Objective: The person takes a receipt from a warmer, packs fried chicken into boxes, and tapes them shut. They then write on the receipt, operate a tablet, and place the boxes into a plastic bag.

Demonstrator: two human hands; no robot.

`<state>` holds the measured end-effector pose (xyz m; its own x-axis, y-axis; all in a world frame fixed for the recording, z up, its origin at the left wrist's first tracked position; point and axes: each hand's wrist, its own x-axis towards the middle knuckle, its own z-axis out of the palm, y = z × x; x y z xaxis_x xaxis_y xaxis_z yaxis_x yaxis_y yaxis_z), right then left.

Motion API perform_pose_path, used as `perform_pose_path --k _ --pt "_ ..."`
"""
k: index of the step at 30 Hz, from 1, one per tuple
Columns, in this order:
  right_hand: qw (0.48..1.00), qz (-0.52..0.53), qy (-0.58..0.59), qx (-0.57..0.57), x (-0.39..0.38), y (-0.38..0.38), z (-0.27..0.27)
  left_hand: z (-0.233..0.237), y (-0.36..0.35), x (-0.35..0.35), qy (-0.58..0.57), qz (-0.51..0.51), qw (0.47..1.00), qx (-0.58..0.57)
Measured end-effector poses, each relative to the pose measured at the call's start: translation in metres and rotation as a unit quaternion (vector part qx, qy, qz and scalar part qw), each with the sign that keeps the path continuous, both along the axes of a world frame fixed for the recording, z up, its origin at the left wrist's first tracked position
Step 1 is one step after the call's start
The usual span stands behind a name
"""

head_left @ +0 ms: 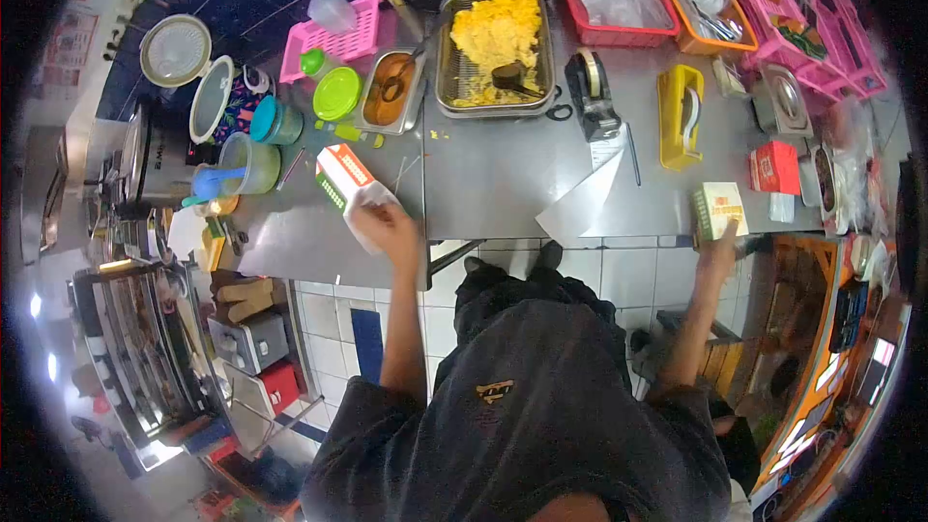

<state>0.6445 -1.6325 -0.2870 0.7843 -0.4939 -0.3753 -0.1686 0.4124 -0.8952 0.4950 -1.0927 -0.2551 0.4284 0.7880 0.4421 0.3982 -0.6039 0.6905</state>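
Note:
My left hand (389, 226) is closed on the near end of a long carton (344, 172) with orange, white and green sides, tilted over the left part of the steel table (483, 184). Something white and crumpled-looking shows under those fingers. Far to the right, my right hand (719, 247) grips a small box (717, 205), white with orange print and a green side, at the table's front edge. A white sheet of paper (583, 199) lies between the two hands.
A metal tray of yellow grated food (498, 31) stands at the back, beside a pan of orange sauce (389, 87). Tape dispensers, one black (592, 97) and one yellow (681, 116), sit right of centre. A red box (774, 168) and plastic baskets (619, 34) line the right and back.

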Motion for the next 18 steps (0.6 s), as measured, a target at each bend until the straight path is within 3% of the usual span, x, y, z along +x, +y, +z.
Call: perform_pose_path --k 2,3,4,5,6,7,9,10,12,13,14,16,18 --pt "0.997 0.004 0.062 -0.048 0.016 -0.019 -0.015 -0.019 0.067 -0.018 -0.009 0.045 0.999 0.016" --pt "0.997 0.01 0.06 -0.048 0.017 -0.029 -0.022 -0.026 0.094 -0.024 0.066 0.105 0.987 0.097" --pt "0.985 0.071 0.043 -0.15 0.015 -0.04 -0.034 -0.03 0.111 -0.026 0.142 0.165 0.96 0.175" --pt "0.959 0.131 0.025 -0.251 0.016 -0.054 -0.051 -0.024 0.118 -0.025 0.143 0.172 0.959 0.172" --pt "0.963 0.127 0.045 -0.234 0.021 -0.074 -0.081 -0.014 0.122 -0.024 0.091 0.099 0.99 -0.03" --pt "0.961 0.135 0.042 -0.237 0.016 -0.058 -0.059 -0.012 0.127 -0.024 0.03 0.021 0.973 -0.229" --pt "0.896 0.052 0.096 -0.43 -0.005 -0.003 -0.01 -0.018 0.124 -0.023 0.024 0.041 0.974 -0.221" --pt "0.896 0.059 0.092 -0.43 -0.011 0.025 0.001 -0.023 0.123 -0.025 0.013 0.039 0.968 -0.248" --pt "0.823 0.121 -0.142 -0.536 -0.029 0.077 0.019 -0.033 0.11 -0.025 -0.04 0.054 0.949 -0.307" --pt "0.864 0.184 -0.127 -0.451 -0.037 0.115 0.031 -0.029 0.094 -0.023 -0.042 0.056 0.949 -0.308" --pt "0.863 0.301 -0.098 -0.394 -0.039 0.15 0.049 -0.018 0.074 -0.021 -0.084 0.065 0.924 -0.367" --pt "0.799 0.45 -0.163 -0.363 -0.041 0.218 0.06 -0.009 0.036 -0.016 -0.127 0.069 0.894 -0.425" --pt "0.728 0.525 -0.267 -0.351 -0.035 0.285 0.07 -0.01 0.003 -0.009 -0.261 0.029 0.829 -0.493"
